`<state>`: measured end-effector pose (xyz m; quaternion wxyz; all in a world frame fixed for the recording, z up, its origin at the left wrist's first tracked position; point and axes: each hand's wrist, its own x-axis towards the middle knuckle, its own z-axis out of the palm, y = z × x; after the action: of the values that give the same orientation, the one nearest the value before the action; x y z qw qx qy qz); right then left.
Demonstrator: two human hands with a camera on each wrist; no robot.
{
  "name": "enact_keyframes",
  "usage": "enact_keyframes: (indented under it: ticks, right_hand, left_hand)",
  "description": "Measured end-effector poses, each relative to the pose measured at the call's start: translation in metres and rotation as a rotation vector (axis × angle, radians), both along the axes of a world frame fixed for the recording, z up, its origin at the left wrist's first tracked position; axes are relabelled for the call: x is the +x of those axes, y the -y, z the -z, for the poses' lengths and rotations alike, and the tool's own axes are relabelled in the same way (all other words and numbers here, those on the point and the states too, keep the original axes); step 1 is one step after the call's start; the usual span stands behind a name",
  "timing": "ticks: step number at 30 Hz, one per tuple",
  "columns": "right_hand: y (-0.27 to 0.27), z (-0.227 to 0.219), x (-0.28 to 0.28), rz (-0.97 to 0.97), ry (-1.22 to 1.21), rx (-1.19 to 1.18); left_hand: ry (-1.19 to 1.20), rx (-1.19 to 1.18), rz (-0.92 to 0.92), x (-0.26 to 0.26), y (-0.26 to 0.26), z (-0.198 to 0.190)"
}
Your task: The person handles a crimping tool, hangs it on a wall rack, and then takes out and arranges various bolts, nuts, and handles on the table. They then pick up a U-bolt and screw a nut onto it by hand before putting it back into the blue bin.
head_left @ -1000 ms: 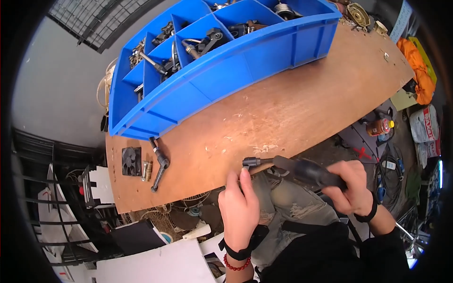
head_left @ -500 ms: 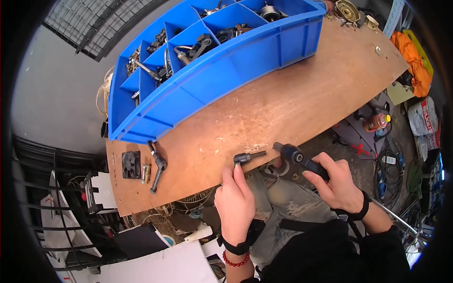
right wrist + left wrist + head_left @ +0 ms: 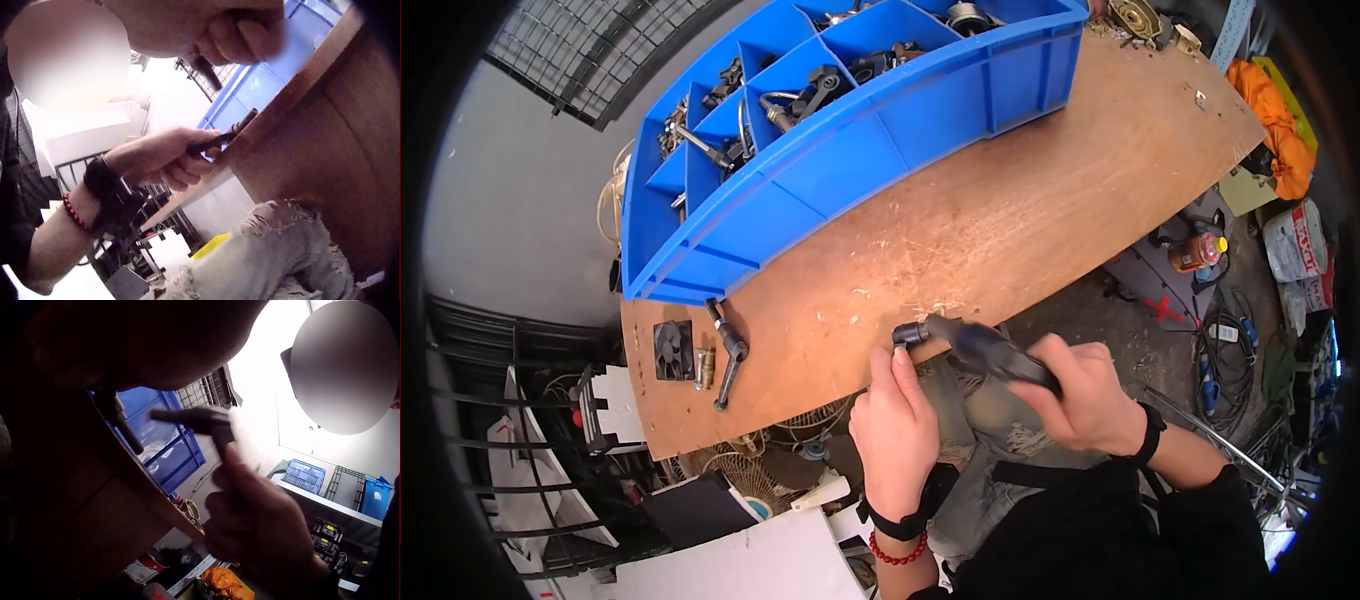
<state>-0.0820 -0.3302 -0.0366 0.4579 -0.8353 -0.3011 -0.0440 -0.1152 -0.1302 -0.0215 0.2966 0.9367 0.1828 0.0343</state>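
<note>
While our left hand pinches a black studded piece above the near edge of the table, our right hand has its grip curled round a dark lever, whose blurred front end lies near that piece. We judge the step in hand as bringing both together; the next move seems to call for aligning their ends.

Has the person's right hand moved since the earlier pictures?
Yes: the right hand has moved leftward in the head view, away from the yellow-capped bottle.
</note>
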Motion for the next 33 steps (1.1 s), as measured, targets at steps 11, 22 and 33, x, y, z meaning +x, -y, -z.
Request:
enact_keyframes:
  ticks: [11,22,33]
  right_hand:
    - [0.003,0.001,-0.003,0.008,-0.153,0.069]
    - [-0.005,0.028,0.001,0.018,-0.047,0.075]
    - [0.001,0.017,-0.001,-0.001,-0.130,0.181]
  left_hand:
    - [-0.023,-0.008,0.000,0.002,0.000,-0.002]
    - [-0.041,0.004,0.006,0.003,0.001,-0.003]
    - [-0.044,-0.018,0.003,0.004,0.000,-0.003]
